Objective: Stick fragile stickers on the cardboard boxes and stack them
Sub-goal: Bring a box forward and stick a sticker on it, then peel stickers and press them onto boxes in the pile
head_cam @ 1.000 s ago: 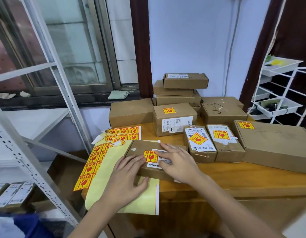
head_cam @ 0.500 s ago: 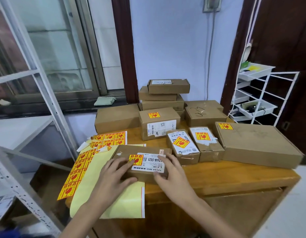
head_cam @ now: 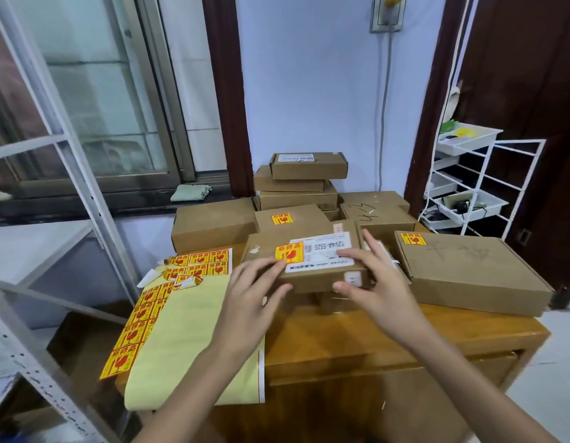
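A flat cardboard box [head_cam: 264, 249] with a white shipping label and a yellow-and-red fragile sticker [head_cam: 289, 253] is held up above the wooden table [head_cam: 373, 334]. My left hand [head_cam: 250, 292] grips its near left corner, and my right hand [head_cam: 378, 279] grips its right end, thumb on the front face. Sheets of fragile stickers [head_cam: 135, 327] lie at the table's left edge beside a pale yellow backing sheet [head_cam: 194, 343]. Stickered boxes stand behind [head_cam: 304, 219] and to the right [head_cam: 469, 276]. The small boxes behind the held one are mostly hidden.
A stack of three plain boxes [head_cam: 298, 196] stands against the back wall, with a wide box [head_cam: 213, 223] to its left and a box marked 43 [head_cam: 376, 212] to its right. A white wire rack [head_cam: 469, 190] is at the right, and a metal shelf frame [head_cam: 85, 193] at the left.
The box has come up off the table and moved back and to the right between both hands, which shifted from pressing its top to gripping its ends. The camera view has tilted upward.
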